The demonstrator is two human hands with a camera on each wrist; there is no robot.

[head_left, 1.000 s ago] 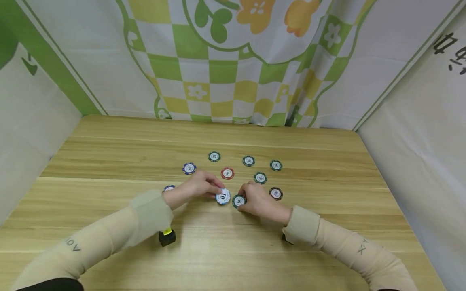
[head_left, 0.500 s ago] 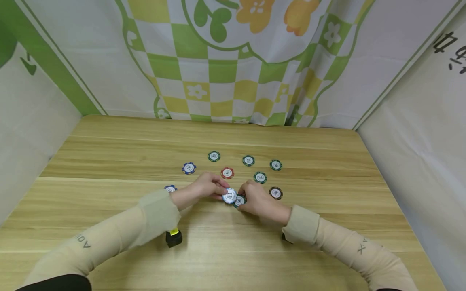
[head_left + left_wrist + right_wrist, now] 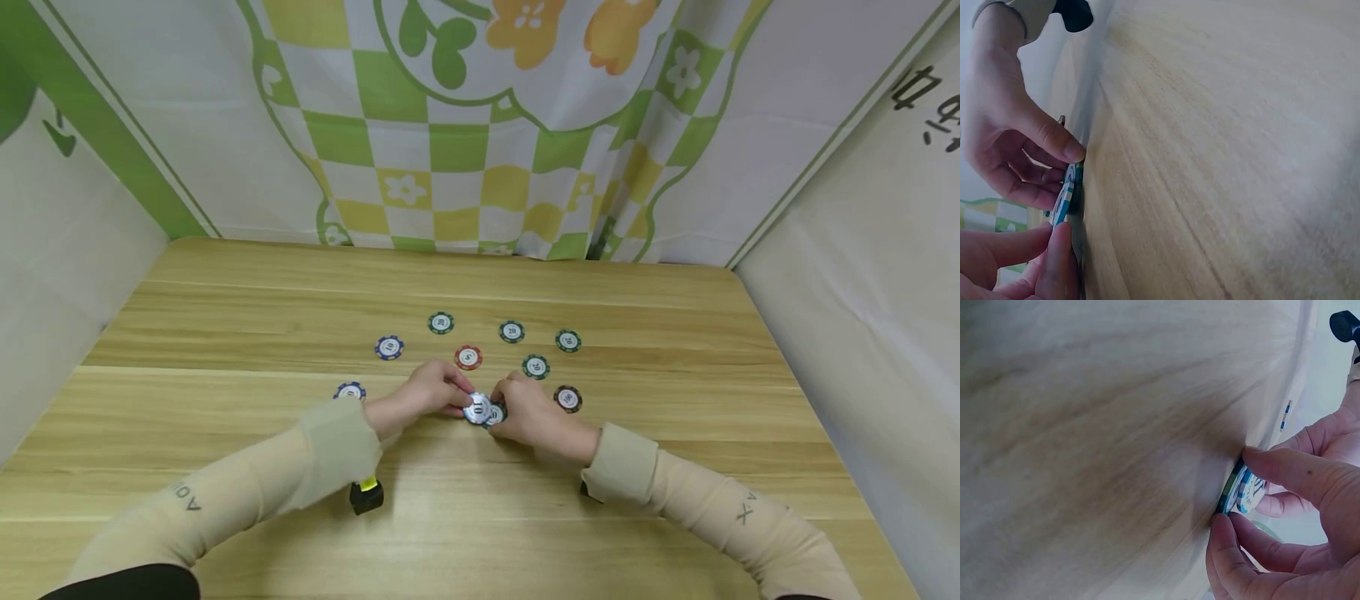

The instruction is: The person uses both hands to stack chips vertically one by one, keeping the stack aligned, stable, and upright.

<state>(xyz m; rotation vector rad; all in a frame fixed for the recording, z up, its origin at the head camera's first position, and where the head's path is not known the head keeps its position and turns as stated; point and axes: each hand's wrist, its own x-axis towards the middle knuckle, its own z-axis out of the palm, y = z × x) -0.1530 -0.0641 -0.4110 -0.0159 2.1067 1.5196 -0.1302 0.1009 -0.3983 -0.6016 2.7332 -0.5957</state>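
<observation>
My left hand pinches a light blue and white poker chip marked 10 between thumb and fingers. That chip is tilted in the left wrist view and overlaps the left part of a green poker chip. The right hand grips the green chip by its opposite edges, with thumb and fingertips down near the wooden table. Seen from the right wrist, the green chip lies very low over the tabletop, and the light blue chip leans against or over it; exact contact is hard to tell.
Beyond the hands lie a red chip, several green chips and a blue chip. Another blue chip is partly covered by the left arm. A black chip sits beside the right hand. A patterned curtain hangs behind the table.
My left hand has moved right with the light blue chip, which has gone from beside the green chip to overlapping it. The right hand stays in place holding the green chip.
</observation>
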